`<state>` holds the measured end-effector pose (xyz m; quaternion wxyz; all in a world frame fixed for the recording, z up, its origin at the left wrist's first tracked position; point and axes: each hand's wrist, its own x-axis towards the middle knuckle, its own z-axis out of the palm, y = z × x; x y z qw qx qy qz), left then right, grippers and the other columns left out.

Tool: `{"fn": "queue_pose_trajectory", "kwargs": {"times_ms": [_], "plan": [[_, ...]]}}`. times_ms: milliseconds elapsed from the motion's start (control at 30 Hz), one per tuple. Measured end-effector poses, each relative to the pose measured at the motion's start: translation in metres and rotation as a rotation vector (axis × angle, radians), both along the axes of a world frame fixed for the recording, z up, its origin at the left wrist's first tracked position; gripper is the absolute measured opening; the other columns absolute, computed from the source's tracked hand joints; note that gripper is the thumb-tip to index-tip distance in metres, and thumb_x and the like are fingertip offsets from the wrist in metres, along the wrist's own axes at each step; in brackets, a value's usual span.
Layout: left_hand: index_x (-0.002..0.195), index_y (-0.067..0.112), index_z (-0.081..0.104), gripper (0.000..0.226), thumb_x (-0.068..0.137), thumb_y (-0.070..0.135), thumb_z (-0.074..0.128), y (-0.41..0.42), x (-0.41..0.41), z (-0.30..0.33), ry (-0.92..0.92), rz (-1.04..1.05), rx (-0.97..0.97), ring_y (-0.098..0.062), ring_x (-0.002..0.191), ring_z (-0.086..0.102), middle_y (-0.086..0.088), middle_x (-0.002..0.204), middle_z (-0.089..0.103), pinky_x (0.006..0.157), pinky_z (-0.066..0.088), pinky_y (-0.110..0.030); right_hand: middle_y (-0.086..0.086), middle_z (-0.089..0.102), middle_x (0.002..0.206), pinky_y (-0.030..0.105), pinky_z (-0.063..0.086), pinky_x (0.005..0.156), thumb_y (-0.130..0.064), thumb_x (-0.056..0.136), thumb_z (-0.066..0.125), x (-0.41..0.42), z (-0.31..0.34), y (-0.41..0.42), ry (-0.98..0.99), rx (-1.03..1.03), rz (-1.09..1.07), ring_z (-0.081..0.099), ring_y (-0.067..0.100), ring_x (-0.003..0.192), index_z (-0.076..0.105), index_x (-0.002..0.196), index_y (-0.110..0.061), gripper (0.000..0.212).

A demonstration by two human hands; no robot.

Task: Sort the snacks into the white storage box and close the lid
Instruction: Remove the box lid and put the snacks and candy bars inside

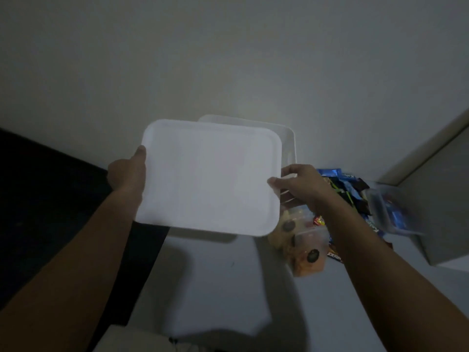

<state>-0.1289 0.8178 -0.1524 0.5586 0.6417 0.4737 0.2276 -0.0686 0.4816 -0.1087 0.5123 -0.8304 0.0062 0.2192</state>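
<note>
Left hand (pixel 128 171): grasps the left edge of the lid, thumb lying up along the rim, fingers hidden beneath it.
Lid (pixel 210 177): white, flat, held in the air between both hands, face up toward the camera; its long axis runs left to right, slightly tilted down on the near side.
White storage box (pixel 288 141): mostly hidden behind the lid, only its far right rim and corner showing; it lies beyond and a little right of the lid (so the lid is offset toward the left and near side).
Right hand (pixel 299 185): pinches the lid's right edge, thumb on top, fingers curled round the rim.
Snacks (pixel 304 245): clear tubs of biscuits and blue and dark wrappers (pixel 355 189) lie on the surface to the right of the box, just beneath the right forearm.
Deciding relation: judged from this, the snacks appear unsorted, and both hands are equally committed to the lid.
</note>
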Motion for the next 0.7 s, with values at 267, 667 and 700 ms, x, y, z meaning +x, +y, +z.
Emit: {"fn": "queue_pose_trajectory", "kwargs": {"times_ms": [267, 667, 700], "plan": [[0.113, -0.015, 0.056, 0.076, 0.089, 0.057, 0.052, -0.003, -0.065, -0.065, 0.321, -0.019, 0.131, -0.043, 0.105, 0.058, -0.028, 0.112, 0.060, 0.091, 0.045, -0.045, 0.019, 0.072, 0.083, 0.042, 0.062, 0.060, -0.009, 0.084, 0.071, -0.052, -0.057, 0.019, 0.061, -0.242, 0.146, 0.073, 0.029, 0.066, 0.065, 0.094, 0.001, 0.015], [0.127, -0.007, 0.053, 0.067, 0.089, 0.049, 0.057, -0.017, -0.085, -0.137, 0.581, -0.457, 0.018, -0.040, 0.112, 0.053, -0.024, 0.127, 0.054, 0.097, 0.043, -0.047, 0.008, 0.069, 0.097, 0.030, 0.058, 0.075, -0.006, 0.074, 0.070, -0.076, -0.161, 0.013, 0.170, -0.623, 0.244, 0.066, 0.021, 0.087, 0.067, 0.102, 0.000, 0.028], [0.129, -0.006, 0.051, 0.067, 0.088, 0.047, 0.059, -0.018, -0.084, -0.141, 0.574, -0.479, 0.000, -0.040, 0.113, 0.053, -0.023, 0.129, 0.053, 0.098, 0.043, -0.047, 0.012, 0.069, 0.102, 0.036, 0.059, 0.079, -0.005, 0.076, 0.067, -0.075, -0.166, 0.011, 0.194, -0.583, 0.205, 0.067, 0.025, 0.092, 0.065, 0.105, 0.002, 0.029]]}}
